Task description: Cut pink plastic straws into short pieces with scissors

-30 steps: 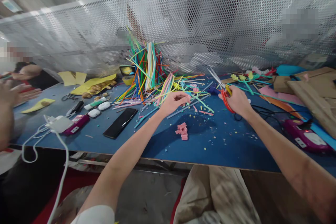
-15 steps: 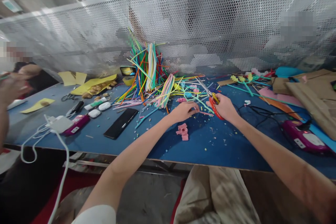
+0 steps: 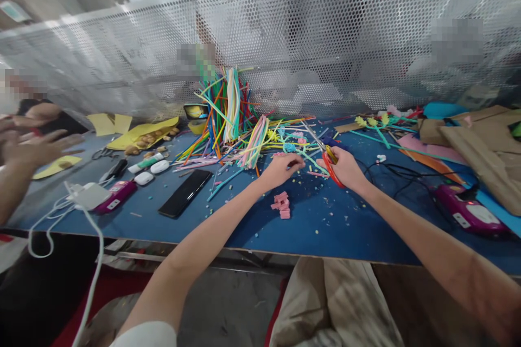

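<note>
My right hand grips red-and-yellow scissors, blades pointing up and left over the blue table. My left hand is pinched shut on a thin coloured strip just left of the scissors; the strip is too small to name its colour. A small heap of pink cut pieces lies on the table right below my left hand. A big pile of coloured strips stands and spreads behind both hands.
A black phone, white earbud cases, a purple glue gun with black cable, a charger with white cord, yellow paper, cardboard at right. Another person's hand hovers at left. A perforated metal screen backs the table.
My right hand brought the scissors down and left from the table's middle right. My left hand slid a little right and nearer, meeting the scissors. The other person's hand at left opened.
</note>
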The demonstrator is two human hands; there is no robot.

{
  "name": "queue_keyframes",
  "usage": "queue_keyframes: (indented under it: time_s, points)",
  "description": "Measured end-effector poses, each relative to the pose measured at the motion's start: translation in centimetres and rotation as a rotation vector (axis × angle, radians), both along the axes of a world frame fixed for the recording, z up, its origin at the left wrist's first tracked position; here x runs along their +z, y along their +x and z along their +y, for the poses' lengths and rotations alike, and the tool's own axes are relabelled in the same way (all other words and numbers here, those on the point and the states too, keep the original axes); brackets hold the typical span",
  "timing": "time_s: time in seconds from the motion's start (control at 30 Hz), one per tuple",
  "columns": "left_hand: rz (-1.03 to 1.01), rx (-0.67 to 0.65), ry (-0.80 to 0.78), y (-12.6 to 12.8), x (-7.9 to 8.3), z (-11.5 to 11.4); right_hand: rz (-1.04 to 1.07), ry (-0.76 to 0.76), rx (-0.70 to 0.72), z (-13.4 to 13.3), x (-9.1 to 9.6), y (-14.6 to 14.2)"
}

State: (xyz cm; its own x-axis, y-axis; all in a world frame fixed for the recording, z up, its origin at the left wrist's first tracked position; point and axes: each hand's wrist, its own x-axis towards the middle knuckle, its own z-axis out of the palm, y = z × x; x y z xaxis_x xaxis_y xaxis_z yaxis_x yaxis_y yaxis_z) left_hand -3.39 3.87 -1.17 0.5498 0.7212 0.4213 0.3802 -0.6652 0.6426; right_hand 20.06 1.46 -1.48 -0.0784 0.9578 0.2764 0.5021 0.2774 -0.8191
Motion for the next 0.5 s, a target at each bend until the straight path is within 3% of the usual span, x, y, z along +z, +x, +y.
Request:
queue_keyframes:
  time_s: [0.1, 0.23, 0.33, 0.5]
  points:
    - [-0.292, 0.043, -0.229, 0.3, 0.5, -0.7, 0.162, -0.009, 0.090, 0.0, -0.5, -0.6]
    - [-0.619, -0.077, -0.541, 0.9, 0.6, -1.3, 0.444, -0.011, 0.251, -0.4, -1.3, -2.1]
    - [-0.686, -0.139, -0.665, 1.3, 0.4, -1.5, 0.504, 0.058, 0.281, -0.7, -1.8, -3.0]
    - [-0.713, -0.158, -0.729, 1.7, 0.1, -1.7, 0.463, 0.089, 0.249, -0.9, -2.0, -3.3]
